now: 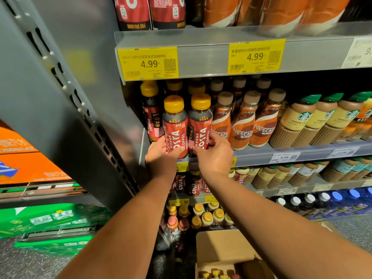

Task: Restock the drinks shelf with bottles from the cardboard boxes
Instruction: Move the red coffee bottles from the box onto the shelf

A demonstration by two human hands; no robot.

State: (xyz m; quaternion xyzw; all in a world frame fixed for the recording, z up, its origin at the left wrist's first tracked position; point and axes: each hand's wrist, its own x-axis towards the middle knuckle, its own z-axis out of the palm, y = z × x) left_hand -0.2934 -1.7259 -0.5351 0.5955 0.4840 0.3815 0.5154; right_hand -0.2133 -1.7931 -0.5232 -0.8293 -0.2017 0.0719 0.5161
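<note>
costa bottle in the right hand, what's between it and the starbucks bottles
A row of orange Nescafe bottles stands between the Costa bottle and the Starbucks bottles, in the head view.

The left hand point(161, 153) covers the foot of the left Costa bottle point(175, 127), and the right hand point(216, 156) that of the right Costa bottle point(201, 125), so whether either stands on the shelf point(261, 151) cannot be told. The wrists hide most of a yellow price tag point(182, 167) on the shelf edge below. The top edge cuts off the red bottles point(132, 13) and orange bottles point(281, 11) on the upper shelf point(201, 37). The cardboard box point(217, 246) and its yellow-capped bottles point(213, 274) run off the bottom edge. A white price tag point(361, 53) at the right edge is cut and blurred.
</note>
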